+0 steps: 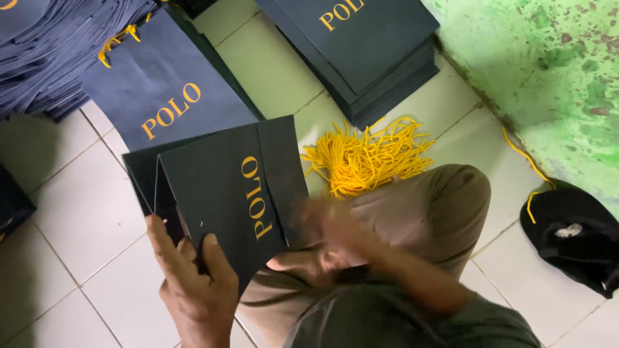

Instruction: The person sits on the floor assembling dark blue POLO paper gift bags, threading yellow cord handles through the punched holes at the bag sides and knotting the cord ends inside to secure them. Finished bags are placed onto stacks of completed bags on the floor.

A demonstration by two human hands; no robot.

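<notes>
Here left hand fingers pinch the dark paper bag; blurred right hand grip unclear

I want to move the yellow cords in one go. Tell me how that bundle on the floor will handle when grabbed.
The bundle of yellow cords looks floppy: thin strands splay and loop in every direction, so ends would probably droop from a hand. It seems light for its bulk. Nothing visibly ties it, so strands may slip loose or snag; one stray cord already lies apart.

Left hand: raised, fingers curled, thumb up, pinching shut on something it holds.
Right hand: blurred, low over the lap, fingers bent inward; its grip is unclear.
Right forearm: angled across the body.
</notes>
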